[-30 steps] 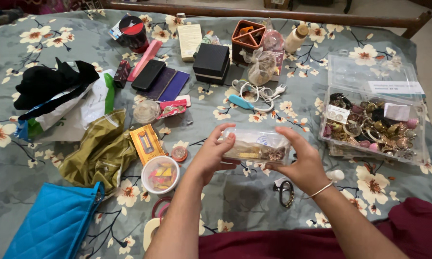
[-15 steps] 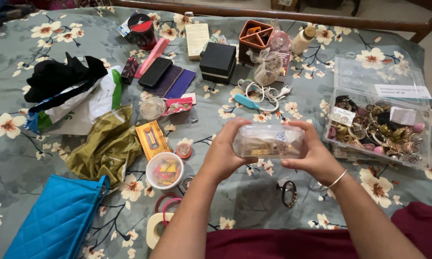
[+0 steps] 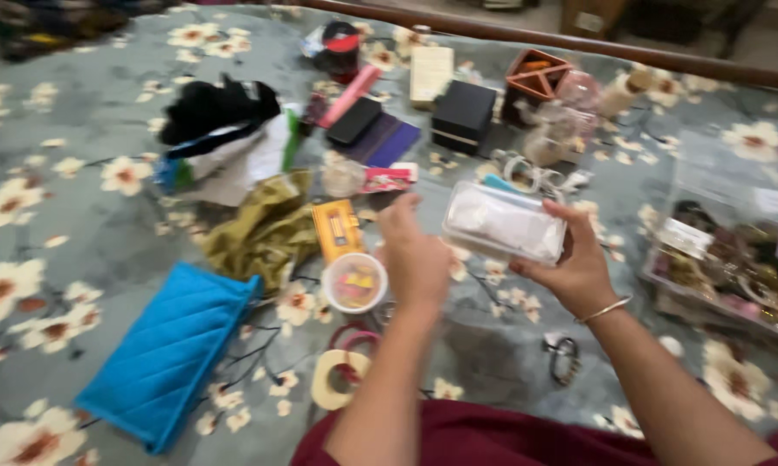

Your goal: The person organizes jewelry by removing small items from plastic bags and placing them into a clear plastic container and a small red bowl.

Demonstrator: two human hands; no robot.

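Note:
My right hand (image 3: 575,267) holds a small clear plastic box (image 3: 506,222) with pale contents, tilted above the floral bedsheet (image 3: 78,259). My left hand (image 3: 411,250) has come off the box and hovers to its left with fingers apart, holding nothing. Just below and left of that hand sits a round lidded tub (image 3: 355,282) with coloured bits inside, and an orange packet (image 3: 338,229) lies beside it. The view is blurred by motion.
A blue quilted pouch (image 3: 169,345) lies at lower left, an olive cloth (image 3: 264,229) above it, black fabric (image 3: 212,108) farther back. A black box (image 3: 462,114), an orange organiser (image 3: 536,79) and a clear tray of jewellery (image 3: 734,259) sit behind and right. A wooden bed rail (image 3: 579,43) runs along the far edge.
Both hands held the clear box before; now my left hand has let go and moved left, while my right hand keeps the box, tilted. The camera swung right and closer.

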